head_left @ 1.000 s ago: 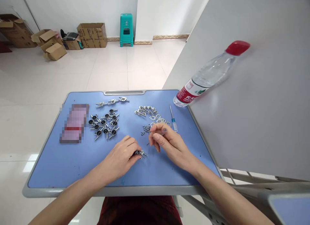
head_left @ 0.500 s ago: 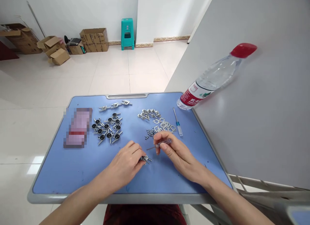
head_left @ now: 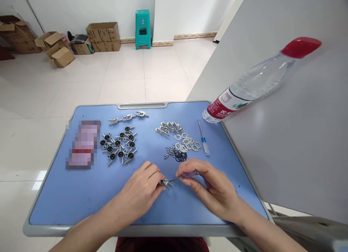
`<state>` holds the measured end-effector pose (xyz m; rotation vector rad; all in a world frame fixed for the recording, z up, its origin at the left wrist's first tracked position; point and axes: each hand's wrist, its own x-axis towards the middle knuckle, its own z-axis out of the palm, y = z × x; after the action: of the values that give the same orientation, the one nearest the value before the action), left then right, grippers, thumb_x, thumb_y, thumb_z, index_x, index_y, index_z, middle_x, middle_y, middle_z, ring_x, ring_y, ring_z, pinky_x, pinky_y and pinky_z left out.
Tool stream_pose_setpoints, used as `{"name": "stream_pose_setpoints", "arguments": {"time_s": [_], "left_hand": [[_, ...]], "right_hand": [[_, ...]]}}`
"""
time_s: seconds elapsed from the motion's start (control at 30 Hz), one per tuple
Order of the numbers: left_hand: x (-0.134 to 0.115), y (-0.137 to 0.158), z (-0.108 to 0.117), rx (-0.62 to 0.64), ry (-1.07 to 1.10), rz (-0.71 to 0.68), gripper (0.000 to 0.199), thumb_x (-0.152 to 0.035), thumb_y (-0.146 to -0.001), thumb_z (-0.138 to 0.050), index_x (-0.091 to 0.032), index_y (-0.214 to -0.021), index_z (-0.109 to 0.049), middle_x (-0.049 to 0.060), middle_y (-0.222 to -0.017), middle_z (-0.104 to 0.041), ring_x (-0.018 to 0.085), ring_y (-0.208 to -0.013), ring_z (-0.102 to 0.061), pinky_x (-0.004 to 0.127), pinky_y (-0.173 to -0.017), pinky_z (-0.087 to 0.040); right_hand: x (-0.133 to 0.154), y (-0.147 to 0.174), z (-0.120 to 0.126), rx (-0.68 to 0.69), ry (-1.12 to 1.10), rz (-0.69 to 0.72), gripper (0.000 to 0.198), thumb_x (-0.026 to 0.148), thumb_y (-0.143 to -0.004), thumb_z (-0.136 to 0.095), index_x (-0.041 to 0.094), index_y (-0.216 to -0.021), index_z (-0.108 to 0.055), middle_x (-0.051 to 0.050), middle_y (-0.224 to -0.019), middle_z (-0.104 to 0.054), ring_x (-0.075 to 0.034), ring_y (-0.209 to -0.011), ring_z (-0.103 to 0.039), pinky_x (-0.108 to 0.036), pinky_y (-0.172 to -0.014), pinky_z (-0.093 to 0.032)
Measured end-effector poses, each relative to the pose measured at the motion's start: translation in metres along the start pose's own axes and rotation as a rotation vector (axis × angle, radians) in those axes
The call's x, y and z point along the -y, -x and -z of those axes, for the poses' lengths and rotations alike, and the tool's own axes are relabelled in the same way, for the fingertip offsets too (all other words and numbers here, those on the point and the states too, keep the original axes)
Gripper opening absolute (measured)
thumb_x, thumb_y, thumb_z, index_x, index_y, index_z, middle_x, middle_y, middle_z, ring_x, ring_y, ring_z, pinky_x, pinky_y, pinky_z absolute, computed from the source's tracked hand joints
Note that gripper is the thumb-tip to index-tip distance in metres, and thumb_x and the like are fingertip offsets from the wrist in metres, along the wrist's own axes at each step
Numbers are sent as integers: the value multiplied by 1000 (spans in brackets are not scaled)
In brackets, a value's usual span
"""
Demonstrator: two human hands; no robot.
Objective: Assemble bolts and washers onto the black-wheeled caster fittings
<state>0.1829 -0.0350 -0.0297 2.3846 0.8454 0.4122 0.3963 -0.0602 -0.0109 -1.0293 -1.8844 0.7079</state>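
My left hand point(head_left: 145, 183) pinches a small metal fitting point(head_left: 164, 182) just above the blue tabletop; the fingers cover most of it. In my right hand point(head_left: 209, 183) is a screwdriver point(head_left: 190, 174) with a clear purplish handle, its thin shaft pointing left. The tip reaches the fitting's edge, though I cannot tell whether they touch. Beyond the right hand lie black rubber rings point(head_left: 181, 156), small screws point(head_left: 170, 150) and flat metal plates point(head_left: 187, 143). Farther back are several metal pieces with pointed ends point(head_left: 169, 128).
Several fittings with black discs point(head_left: 119, 145) lie at left, with three metal fittings point(head_left: 128, 117) behind them. A pixelated pinkish item point(head_left: 84, 145) is at far left. A second screwdriver point(head_left: 203, 138) and a water bottle point(head_left: 239, 96) stand along the right side of the table point(head_left: 81, 194).
My right hand has turned and brought the screwdriver down to the fitting in my left hand. The black rings have come into sight. The view has shifted slightly.
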Motion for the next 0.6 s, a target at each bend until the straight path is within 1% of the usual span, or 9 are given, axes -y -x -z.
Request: {"name": "stream_pose_setpoints", "arguments": {"time_s": [0.17,0.33,0.6], "left_hand": [[1,0,0,14,-5,-12,8,-14,-95,-51,-14,-98,-58,6,-91,-59,20,-85,-50,33,-71,-48],[3,-1,-1,11,-33,-32,6,-13,-94,-53,-14,-96,-58,5,-90,-59,20,-83,-50,33,-69,-47],[3,0,-1,5,-39,-38,7,-14,-95,-51,-14,-99,-58,5,-90,-58,20,-84,-50,32,-71,-47]], "right_hand": [[-1,1,0,25,-49,12,20,8,-92,-47,23,-106,-51,-4,-87,-65,-17,-79,-63,-30,-68,-54],[-1,1,-1,70,-64,7,21,9,-94,-44,24,-108,-49,-4,-88,-64,-17,-78,-62,-31,-67,-53],[-3,3,-1,104,-34,9,20,11,-95,-44,24,-109,-49,-4,-89,-64,-16,-79,-61,-29,-68,-52]]}}
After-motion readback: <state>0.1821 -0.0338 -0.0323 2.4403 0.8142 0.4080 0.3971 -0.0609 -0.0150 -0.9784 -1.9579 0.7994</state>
